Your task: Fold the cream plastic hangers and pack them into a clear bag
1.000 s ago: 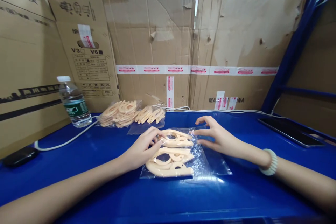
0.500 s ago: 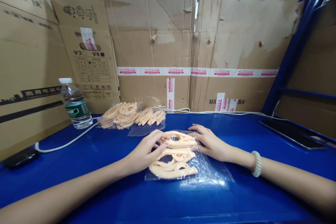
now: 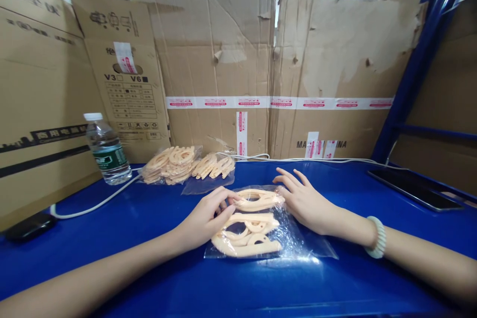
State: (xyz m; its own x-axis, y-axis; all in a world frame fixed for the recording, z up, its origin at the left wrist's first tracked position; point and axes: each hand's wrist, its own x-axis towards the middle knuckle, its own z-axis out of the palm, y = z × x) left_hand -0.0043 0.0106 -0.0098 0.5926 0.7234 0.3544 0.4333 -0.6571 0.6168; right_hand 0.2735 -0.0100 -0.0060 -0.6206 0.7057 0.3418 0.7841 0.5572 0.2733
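A clear plastic bag (image 3: pixel 307 241) lies flat on the blue table in front of me, with beige folding hangers inside. One folded hanger (image 3: pixel 266 199) sits at the far end of the bag, and another hanger (image 3: pixel 246 247) lies nearer to me. My left hand (image 3: pixel 208 216) is closed at the bag's left side, its thumb and curled fingers at the left end of the far hanger. Over the right end of that hanger is my right hand (image 3: pixel 307 203), fingers spread and some raised. Its thumb side is partly hidden.
Behind to the left lie a bagged pile of hangers (image 3: pixel 173 164) and a smaller bagged set (image 3: pixel 214 165). A water bottle (image 3: pixel 108 151), a white cable (image 3: pixel 93 210) and a black device (image 3: pixel 30 224) are at left. A phone (image 3: pixel 413 190) lies right. Cardboard (image 3: pixel 219 49) walls the back.
My right hand has lifted its fingers and spread them, shifting slightly right. The far hanger has moved a little right. My left hand stays nearly in place.
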